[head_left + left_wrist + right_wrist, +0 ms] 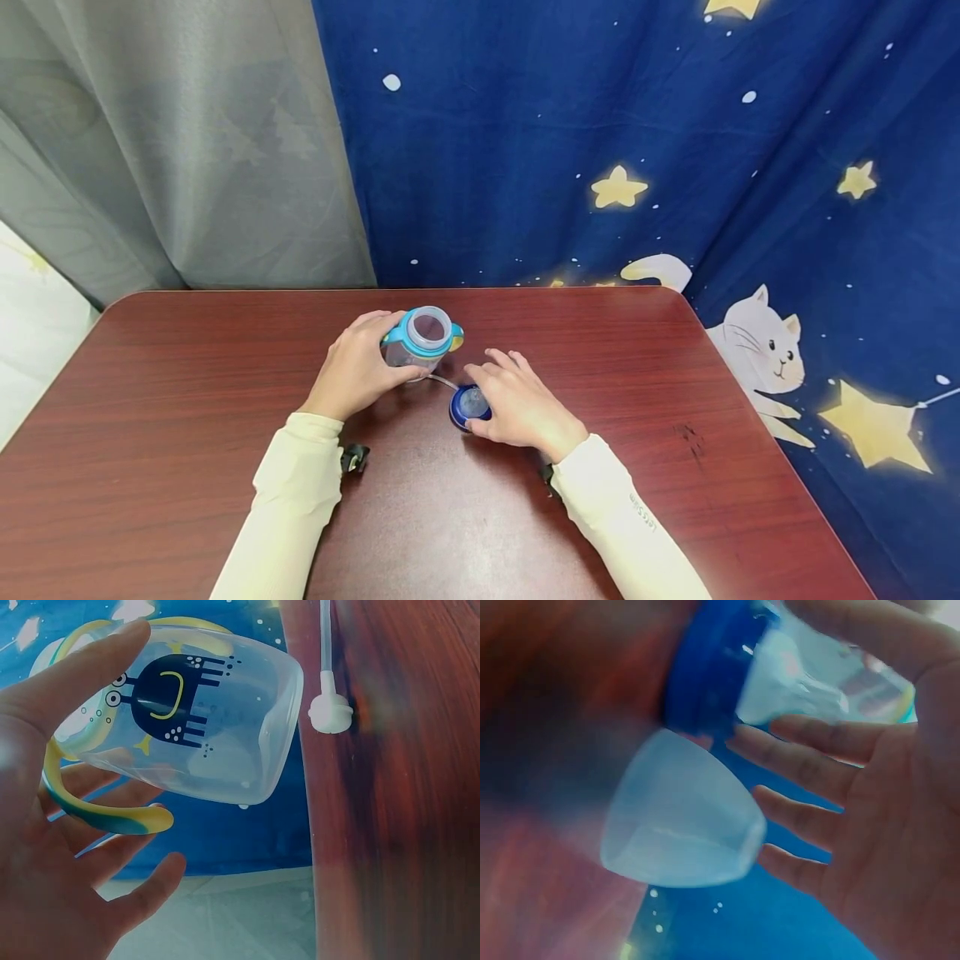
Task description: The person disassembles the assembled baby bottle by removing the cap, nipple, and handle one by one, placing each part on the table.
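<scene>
My left hand holds a clear baby bottle with blue-and-yellow handles and a dark cartoon creature printed on it. Thumb and fingers lie on opposite sides of the bottle, whose uncovered mouth faces up in the head view. To its right, my right hand holds a dark blue bottle cap between thumb and fingers. A translucent dome cover sits beside the cap in the right wrist view. From the cap a thin clear straw runs toward the bottle, ending in a white weight.
Both hands work over a reddish-brown wooden table. Behind its far edge hang a grey curtain and a dark blue curtain with stars and a white cat. Dark scuff marks show on the table's right side.
</scene>
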The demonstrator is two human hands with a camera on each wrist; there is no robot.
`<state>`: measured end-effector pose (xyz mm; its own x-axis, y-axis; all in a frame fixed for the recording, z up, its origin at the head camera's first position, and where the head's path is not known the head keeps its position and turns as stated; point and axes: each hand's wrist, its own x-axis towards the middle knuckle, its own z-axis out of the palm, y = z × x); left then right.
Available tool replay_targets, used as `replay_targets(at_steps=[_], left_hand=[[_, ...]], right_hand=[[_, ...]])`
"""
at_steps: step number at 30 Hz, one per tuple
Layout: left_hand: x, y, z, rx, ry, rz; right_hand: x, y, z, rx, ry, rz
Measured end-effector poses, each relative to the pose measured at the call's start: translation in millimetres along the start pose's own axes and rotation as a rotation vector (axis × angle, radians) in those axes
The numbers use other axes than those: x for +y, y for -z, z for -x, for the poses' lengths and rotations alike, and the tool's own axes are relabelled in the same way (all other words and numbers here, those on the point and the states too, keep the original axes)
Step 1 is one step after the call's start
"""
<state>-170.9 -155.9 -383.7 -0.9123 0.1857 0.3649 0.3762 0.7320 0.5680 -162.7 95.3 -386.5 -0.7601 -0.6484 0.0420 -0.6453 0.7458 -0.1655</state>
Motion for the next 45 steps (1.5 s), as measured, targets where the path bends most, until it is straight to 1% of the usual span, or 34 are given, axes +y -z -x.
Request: replay_targets(at_steps=[3,5,9,12,15,18,22,28,37,45], left_hand=[[0.2,0.6,-0.7,-0.006,-0.003,0.011],[0.3,1.0,-1.1,-0.014,-0.004,0.016],[1.5,1.5,-0.5,-0.034,0.0,0.021],[2.3,1.2,0.3,-0.043,-0.007,0.028],[2.7,0.4,0.4,-0.047,-0.027,0.037],[3.9,-0.4,-0.1,-0.06,-0.045,0.049],[6.4,-0.5,-0.2,-0.073,-0.057,0.057],[9.9,-1.7,-0.4,-0.093,-0.082,0.046],[15.1,-3.2,-2.5,-0.11,-0.116,0.044],[17.0,-3.5,-2.0,-0.123,-0.145,0.053]], right_hand=[[4,8,2,0.074,-0.005,-0.034],[5,12,2,0.156,-0.016,-0.046],[5,15,1,0.319,-0.067,-0.073],[4,15,-1,0.401,-0.08,-0.136],[2,14,-2,0.452,-0.051,-0.231],[-1,12,-4,0.467,-0.021,-0.313],[-4,10,-4,0.446,-0.015,-0.359],[-7,7,-5,0.446,-0.007,-0.364],[-5,6,-5,0.495,0.005,-0.327],[-5,7,-4,0.5,0.016,-0.346]])
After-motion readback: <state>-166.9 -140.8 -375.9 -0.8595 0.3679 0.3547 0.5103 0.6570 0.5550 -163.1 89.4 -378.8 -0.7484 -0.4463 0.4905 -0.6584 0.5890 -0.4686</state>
